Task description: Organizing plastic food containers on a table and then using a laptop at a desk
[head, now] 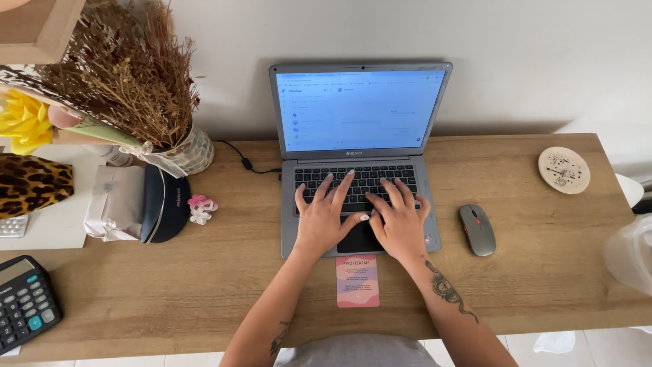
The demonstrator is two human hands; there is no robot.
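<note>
A grey laptop (360, 112) stands open on the wooden desk (530, 272), its screen lit with a pale page. My left hand (324, 217) rests on the keyboard's left half, fingers spread over the keys. My right hand (399, 217) lies on the right half, fingers apart, its thumb near the touchpad. Neither hand holds anything. A small pink and purple card (358, 281) lies on the desk just in front of the laptop, between my forearms.
A grey mouse (477, 230) sits right of the laptop, a round coaster (564, 170) further right. At left are a vase of dried flowers (136, 81), a dark cap (163, 204), a pink clip (201, 208) and a calculator (26, 302). A black cable (248, 163) runs to the laptop.
</note>
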